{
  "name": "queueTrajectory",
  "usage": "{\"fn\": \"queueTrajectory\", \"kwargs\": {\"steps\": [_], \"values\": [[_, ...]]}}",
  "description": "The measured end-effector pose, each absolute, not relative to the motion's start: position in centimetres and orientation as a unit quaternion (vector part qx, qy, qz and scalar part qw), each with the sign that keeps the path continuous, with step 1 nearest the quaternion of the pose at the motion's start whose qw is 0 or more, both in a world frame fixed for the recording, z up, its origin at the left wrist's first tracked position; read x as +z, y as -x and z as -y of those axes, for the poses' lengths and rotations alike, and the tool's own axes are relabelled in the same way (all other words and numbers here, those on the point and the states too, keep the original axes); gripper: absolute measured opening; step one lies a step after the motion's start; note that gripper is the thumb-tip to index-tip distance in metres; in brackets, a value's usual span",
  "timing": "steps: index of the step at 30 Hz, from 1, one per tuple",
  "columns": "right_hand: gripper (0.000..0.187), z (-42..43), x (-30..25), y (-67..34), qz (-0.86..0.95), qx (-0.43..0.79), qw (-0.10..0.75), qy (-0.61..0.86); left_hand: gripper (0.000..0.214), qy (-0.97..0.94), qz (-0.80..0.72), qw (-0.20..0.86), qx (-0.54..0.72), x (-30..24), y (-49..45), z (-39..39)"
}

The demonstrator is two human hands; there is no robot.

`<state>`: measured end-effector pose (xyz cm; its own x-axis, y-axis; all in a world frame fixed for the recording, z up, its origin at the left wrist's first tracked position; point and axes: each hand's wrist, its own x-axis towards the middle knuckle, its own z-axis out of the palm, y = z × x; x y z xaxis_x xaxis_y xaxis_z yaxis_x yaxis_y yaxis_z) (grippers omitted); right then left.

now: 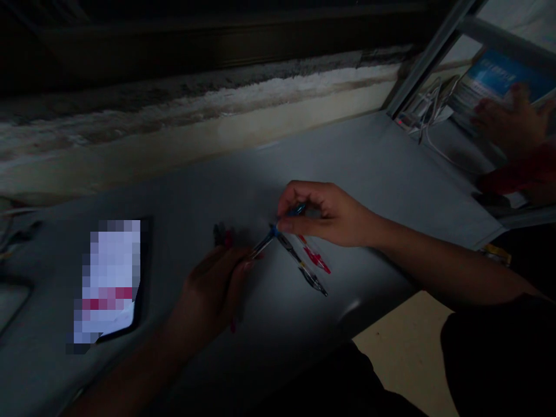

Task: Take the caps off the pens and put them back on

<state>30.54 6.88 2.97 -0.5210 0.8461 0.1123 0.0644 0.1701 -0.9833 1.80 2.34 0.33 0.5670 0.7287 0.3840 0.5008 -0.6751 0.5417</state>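
A pen with a clear barrel and a blue end is between my hands. My left hand is closed around the barrel, its fingertips in shadow. The thumb and fingers of my right hand pinch the blue end. Another blue piece shows behind the right fingers; whether it is held I cannot tell. Below my right hand, a red pen and a black pen lie side by side on the grey table. Dark and red pen ends stick out beyond my left hand.
A phone with a lit, blurred screen lies to the left. Cables and a blue-covered stack sit beyond a metal frame at the right. Another person's hand is there. A rough wall borders the table's back.
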Motion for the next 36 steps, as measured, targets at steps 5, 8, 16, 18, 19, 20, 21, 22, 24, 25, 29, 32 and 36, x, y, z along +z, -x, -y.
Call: {"fn": "queueTrajectory", "kwargs": {"steps": [5,8,16,18,19,20,21,22,24,25,29,32,36], "values": [[0.043,-7.1,2.9,-30.5,0.665,0.562,0.351,0.344,0.027,-0.869,-0.342,0.185,0.306,-0.1,-1.9,-2.6],[0.042,-7.4,2.8,-30.4,0.657,0.572,0.371,0.321,0.027,-0.873,-0.332,0.200,0.296,-0.2,-2.0,-2.8],[0.037,-7.4,3.0,-30.6,0.615,0.624,0.396,0.274,0.039,-0.892,-0.288,0.214,0.275,0.3,-2.8,-3.0],[0.038,-7.1,3.1,-30.7,0.607,0.615,0.407,0.296,0.039,-0.893,-0.286,0.214,0.275,0.3,-2.9,-3.0],[0.039,-7.0,3.1,-30.7,0.602,0.607,0.417,0.308,0.039,-0.892,-0.287,0.214,0.275,0.3,-2.9,-3.0],[0.040,-6.8,3.0,-30.6,0.596,0.598,0.432,0.317,0.039,-0.892,-0.287,0.215,0.276,0.3,-2.9,-3.0],[0.040,-6.7,2.8,-30.6,0.590,0.588,0.451,0.322,0.038,-0.891,-0.287,0.215,0.276,0.2,-2.9,-3.0],[0.039,-6.5,2.6,-30.6,0.584,0.578,0.468,0.326,0.038,-0.890,-0.289,0.215,0.281,0.2,-2.9,-3.0],[0.035,-6.4,2.1,-30.5,0.580,0.560,0.491,0.330,0.037,-0.885,-0.292,0.215,0.293,0.0,-2.9,-2.9],[0.033,-6.4,1.9,-30.6,0.582,0.552,0.497,0.331,0.037,-0.883,-0.292,0.217,0.295,0.0,-2.9,-2.8],[0.033,-6.5,1.6,-31.0,0.581,0.534,0.513,0.336,0.033,-0.884,-0.296,0.222,0.286,0.0,-2.9,-2.7],[0.031,-6.7,1.9,-31.4,0.568,0.539,0.528,0.328,0.035,-0.885,-0.296,0.225,0.282,0.2,-2.9,-2.7],[0.028,-6.5,2.3,-31.7,0.578,0.537,0.521,0.325,0.035,-0.886,-0.290,0.225,0.284,0.2,-3.0,-2.7]]}}
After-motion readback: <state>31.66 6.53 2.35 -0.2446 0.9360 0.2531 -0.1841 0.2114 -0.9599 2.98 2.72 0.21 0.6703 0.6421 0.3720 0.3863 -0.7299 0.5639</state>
